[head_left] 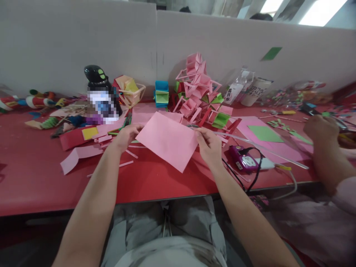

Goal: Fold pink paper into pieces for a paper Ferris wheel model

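A sheet of pink paper (168, 142) is held up between my two hands, tilted so one corner points down toward the table edge. My left hand (128, 136) grips its left corner, the fingers partly behind the sheet. At the opposite corner my right hand (208, 144) pinches the sheet between thumb and fingers. More pink paper (141, 115) lies flat just behind the held sheet. Left of my left hand are cut paper strips, a folded pink piece (80, 157) and a yellow square (89, 133).
Pink folded-paper structures (196, 87) stack up against the white partition (83, 33). A black bottle (101, 89) stands back left, a clear plastic bottle (236, 87) back right. A purple device (244, 159) with cables sits right of my hand. A co-worker's hand (321, 129) works at far right.
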A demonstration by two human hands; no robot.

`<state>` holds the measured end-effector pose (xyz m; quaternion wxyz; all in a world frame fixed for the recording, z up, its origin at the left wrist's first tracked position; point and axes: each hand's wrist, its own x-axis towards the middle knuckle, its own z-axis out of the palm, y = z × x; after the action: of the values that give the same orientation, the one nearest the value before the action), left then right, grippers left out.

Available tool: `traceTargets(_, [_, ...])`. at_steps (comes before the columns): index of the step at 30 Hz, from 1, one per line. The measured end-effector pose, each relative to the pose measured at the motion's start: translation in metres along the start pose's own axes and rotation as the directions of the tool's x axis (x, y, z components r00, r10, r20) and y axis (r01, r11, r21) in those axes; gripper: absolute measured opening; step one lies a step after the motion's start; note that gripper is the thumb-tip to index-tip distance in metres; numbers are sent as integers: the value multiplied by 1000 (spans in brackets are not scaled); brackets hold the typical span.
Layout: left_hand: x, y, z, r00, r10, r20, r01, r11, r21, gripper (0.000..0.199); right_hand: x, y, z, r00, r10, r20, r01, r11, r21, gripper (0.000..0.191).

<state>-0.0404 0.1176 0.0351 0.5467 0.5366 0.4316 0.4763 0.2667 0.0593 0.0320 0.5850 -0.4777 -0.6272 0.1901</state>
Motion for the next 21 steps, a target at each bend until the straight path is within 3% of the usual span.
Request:
traceTargets(3, [-9,12,1,991,-110,80,125,968,-217,34,3,4,-1,996,53,68,-55,998,30,21])
traceTargets(5, [-12,17,3,983,-149,109,173,951,-258,45,4,6,0,988,99,121,-106,993,47,19])
traceTargets(9, [-12,13,4,981,-182,66,185,982,-45,51,6,8,5,970,126,208,-137,990,39,14])
traceTargets(12, [-9,5,3,990,-138,15,133,973,190,43,10,7,7,947,105,304,-119,993,27,10])
traceTargets(15, [-8,2,5,997,-78,26,65,938,340,33,18,3,9,879,96,467,-80,995,-55,14])
traceTargets(19, [-8,2,15,994,16,110,-58,917,395,26,33,-8,27,711,119,694,-12,988,-156,15])
traceTargets(21, [-7,0,21,985,71,156,-128,910,394,23,40,-13,42,688,100,719,25,987,-161,15])
